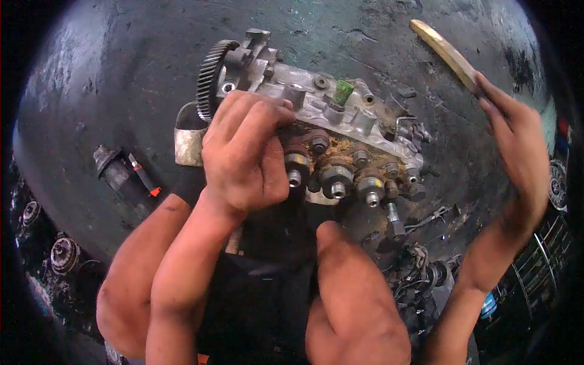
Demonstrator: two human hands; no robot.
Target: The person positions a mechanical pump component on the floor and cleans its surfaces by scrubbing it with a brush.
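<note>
A metal injection pump with a toothed gear at its left end lies on the dark floor in front of me. Rusty brown grime covers its near side, where several threaded outlets stick out. A green plug sits on its top. My left hand is closed, fingers curled over the pump's near left edge; the fingertips are partly hidden. Off to the right, raised and apart from the pump, my right hand grips the lower end of a slightly curved wooden stick.
Left of the pump lie a dark cylindrical part and a utility knife with red ends. Greasy metal parts stand at lower right, and a round part is at far left. My knees frame the near side.
</note>
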